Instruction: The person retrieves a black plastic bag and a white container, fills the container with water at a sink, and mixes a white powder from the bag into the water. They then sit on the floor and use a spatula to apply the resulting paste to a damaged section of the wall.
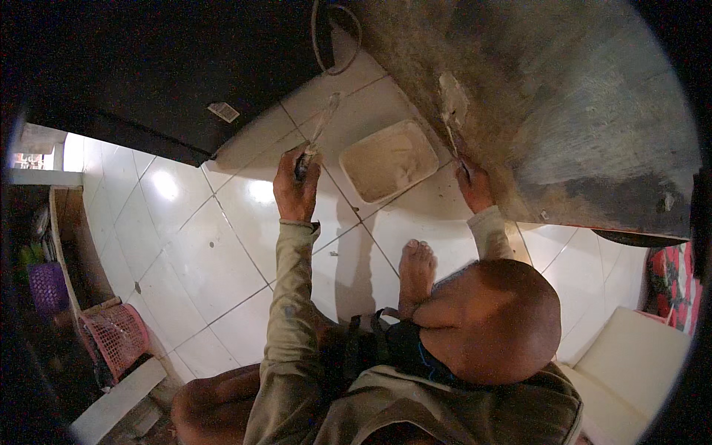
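My left hand (pixel 297 185) is closed round the dark handle of a putty knife (pixel 322 122), whose pale, smeared blade points away from me over the tiles. On the other side, my right hand (pixel 473 184) grips a thin scraper (pixel 452 132) and holds it up against the grey wall (pixel 534 111). Its tip meets a wet-looking pale patch of filler (pixel 453 98); how the blade is shaped there is hard to make out. Between my hands a whitish rectangular tub (pixel 389 160) rests on the floor, with pale paste or residue inside.
A dark cabinet-like panel (pixel 170 74) stands at the far left, with a cable loop (pixel 334 67) beside it. White floor tiles (pixel 237 245) lie around my bare foot (pixel 417 268). Pink (pixel 115 337) and purple baskets (pixel 47 288) are at left, a cream box-like object (pixel 630 363) at right.
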A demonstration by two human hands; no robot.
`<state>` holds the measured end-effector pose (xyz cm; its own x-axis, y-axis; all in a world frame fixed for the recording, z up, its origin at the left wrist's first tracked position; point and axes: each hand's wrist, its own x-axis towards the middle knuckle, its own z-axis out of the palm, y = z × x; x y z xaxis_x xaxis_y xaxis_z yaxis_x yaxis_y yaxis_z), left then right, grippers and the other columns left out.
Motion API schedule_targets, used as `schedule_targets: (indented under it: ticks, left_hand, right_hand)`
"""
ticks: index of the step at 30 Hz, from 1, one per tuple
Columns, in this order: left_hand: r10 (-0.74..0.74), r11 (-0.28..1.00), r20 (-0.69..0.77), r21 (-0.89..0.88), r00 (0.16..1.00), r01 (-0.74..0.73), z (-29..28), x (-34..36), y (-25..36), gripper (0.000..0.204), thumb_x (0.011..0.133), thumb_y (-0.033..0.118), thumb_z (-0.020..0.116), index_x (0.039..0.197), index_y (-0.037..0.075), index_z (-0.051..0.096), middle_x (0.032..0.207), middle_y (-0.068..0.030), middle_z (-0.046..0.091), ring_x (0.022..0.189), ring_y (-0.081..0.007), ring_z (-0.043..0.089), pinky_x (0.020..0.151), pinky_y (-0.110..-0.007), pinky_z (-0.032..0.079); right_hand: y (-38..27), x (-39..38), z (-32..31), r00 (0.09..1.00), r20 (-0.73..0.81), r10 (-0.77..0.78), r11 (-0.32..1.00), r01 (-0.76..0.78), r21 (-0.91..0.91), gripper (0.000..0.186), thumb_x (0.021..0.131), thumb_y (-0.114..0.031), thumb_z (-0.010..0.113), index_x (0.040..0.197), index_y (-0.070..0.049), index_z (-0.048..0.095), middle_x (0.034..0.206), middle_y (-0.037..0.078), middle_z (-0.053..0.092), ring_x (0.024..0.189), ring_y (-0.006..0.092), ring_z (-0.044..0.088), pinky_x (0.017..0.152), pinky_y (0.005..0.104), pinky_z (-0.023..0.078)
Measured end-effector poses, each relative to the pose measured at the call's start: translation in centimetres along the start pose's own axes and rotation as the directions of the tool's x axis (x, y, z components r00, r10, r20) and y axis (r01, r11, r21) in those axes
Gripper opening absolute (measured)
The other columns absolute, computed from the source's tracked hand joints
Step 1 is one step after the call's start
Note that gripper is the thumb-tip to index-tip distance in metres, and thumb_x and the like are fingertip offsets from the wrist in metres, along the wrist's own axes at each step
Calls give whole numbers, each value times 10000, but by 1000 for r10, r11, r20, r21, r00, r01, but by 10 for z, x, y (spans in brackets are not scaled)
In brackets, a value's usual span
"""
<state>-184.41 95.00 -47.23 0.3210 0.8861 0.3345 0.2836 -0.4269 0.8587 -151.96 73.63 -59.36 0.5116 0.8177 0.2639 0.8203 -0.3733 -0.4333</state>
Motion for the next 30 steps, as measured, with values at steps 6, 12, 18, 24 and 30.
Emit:
schedule_targets:
  ticks: [6, 12, 18, 24, 30]
  left_hand:
    - [-19, 997, -1, -77, 1000, 19, -7, -6, -16, 259, 804, 97, 645, 1041, 26, 570, 888, -120, 641, 764, -206, 628, 686, -310, 497]
    - [2, 995, 79, -103, 997, 6, 19, 2, 3, 240, 806, 132, 662, 1005, 21, 584, 867, -112, 638, 739, -191, 617, 673, -305, 494]
    - [-88, 989, 33, -118, 996, 91, -7, -2, -14, 244, 808, 146, 670, 999, 23, 581, 833, -93, 623, 712, -159, 583, 660, -284, 478]
    - [-73, 993, 61, -93, 996, 78, 1, -1, -5, 258, 822, 141, 659, 1031, 27, 560, 889, -71, 623, 766, -123, 553, 693, -261, 461]
    - [-70, 988, 26, -136, 997, 73, 6, 3, -2, 249, 808, 140, 671, 1002, 21, 570, 845, -86, 632, 729, -125, 564, 667, -263, 466]
  right_hand:
    - [8, 18, 15, 961, 154, 228, 971, -236, 30, 320, 888, -202, 504, 1151, -26, 551, 913, 137, 611, 786, 253, 581, 735, 365, 466]
    - [98, -14, 25, 974, -48, 222, 958, -227, -175, 352, 890, -296, 509, 1148, -63, 564, 1075, 203, 589, 999, 381, 545, 882, 464, 435]
    - [-26, -50, -33, 919, 117, 378, 892, -395, 222, 353, 898, -283, 499, 1155, -48, 554, 1092, 206, 582, 1015, 377, 540, 890, 457, 423]
    - [-33, -29, -20, 944, 129, 302, 919, -325, 223, 325, 907, -240, 493, 1178, -73, 558, 1235, 165, 529, 1100, 336, 524, 922, 429, 431]
    - [7, 42, 30, 996, -84, 17, 971, 3, 239, 317, 902, -209, 483, 1154, -32, 560, 922, 76, 542, 786, 176, 516, 681, 331, 434]
